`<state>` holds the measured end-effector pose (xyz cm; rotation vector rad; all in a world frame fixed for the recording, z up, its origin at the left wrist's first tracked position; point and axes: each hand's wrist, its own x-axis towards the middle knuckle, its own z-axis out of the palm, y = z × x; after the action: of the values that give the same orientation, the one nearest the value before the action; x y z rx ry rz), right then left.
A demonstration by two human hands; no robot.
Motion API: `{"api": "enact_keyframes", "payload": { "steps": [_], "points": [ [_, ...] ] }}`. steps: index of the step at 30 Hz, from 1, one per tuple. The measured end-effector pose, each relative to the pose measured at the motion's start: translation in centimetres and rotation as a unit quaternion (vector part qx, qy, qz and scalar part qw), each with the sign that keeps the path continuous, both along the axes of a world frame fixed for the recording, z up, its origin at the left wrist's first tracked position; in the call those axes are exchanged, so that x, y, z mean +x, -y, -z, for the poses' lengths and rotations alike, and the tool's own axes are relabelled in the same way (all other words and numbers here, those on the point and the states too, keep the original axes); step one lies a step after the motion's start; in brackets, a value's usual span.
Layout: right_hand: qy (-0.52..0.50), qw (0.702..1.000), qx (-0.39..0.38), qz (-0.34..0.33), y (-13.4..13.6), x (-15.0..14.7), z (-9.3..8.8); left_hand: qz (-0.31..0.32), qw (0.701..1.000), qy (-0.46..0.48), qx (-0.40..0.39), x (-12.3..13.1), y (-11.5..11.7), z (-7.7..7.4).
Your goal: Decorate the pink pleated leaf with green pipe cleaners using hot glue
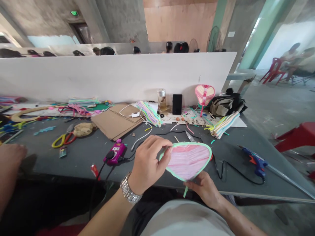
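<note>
- At the left, the purple socket box (117, 151) lies on the near part of the table (61, 170), perhaps so that a cord reaches it easily.
- The left hand (150, 160) pinches the upper left rim of the pink heart (189, 160) between thumb and fingers, seemingly for steadying it.
- This heart is before the body, over the table's near part, maybe for a close look.
- The right hand (206, 188) grips its lower tip, beside the green stem (185, 192), probably as support.
- Rightmost, the blue glue gun (257, 162) lies untouched, apparently within easy reach.
</note>
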<state>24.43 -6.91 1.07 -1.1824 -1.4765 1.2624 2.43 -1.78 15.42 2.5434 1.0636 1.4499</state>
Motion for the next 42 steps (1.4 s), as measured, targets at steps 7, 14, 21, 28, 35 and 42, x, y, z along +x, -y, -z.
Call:
{"api": "enact_keyframes", "payload": {
  "steps": [7, 14, 21, 28, 35, 42],
  "points": [
    [0.024, 0.999, -0.009, 0.019, 0.3, 0.0, 0.7, 0.01, 0.999, -0.034, -0.009, -0.3, -0.3, -0.1],
    [-0.074, 0.995, -0.064, -0.007, 0.3, -0.3, 0.4, 0.014, 0.984, 0.062, -0.169, -0.4, -1.2, 0.4],
    [-0.113, 0.99, -0.085, -0.003, 0.1, -0.3, -0.2, -0.008, 0.995, 0.042, -0.094, -0.5, -1.3, 1.0],
    [-0.039, 0.998, -0.039, 0.027, 0.3, -0.1, 0.5, -0.085, 0.987, -0.107, 0.086, -0.4, -1.2, 1.4],
    [-0.036, 0.998, -0.05, 0.02, 0.6, -0.1, 0.7, -0.085, 0.975, -0.171, 0.115, -0.8, -1.7, 1.1],
    [-0.057, 0.996, -0.071, -0.003, 0.8, -0.4, 0.5, -0.078, 0.969, -0.207, 0.107, -1.4, -2.1, 1.1]
  ]
}}
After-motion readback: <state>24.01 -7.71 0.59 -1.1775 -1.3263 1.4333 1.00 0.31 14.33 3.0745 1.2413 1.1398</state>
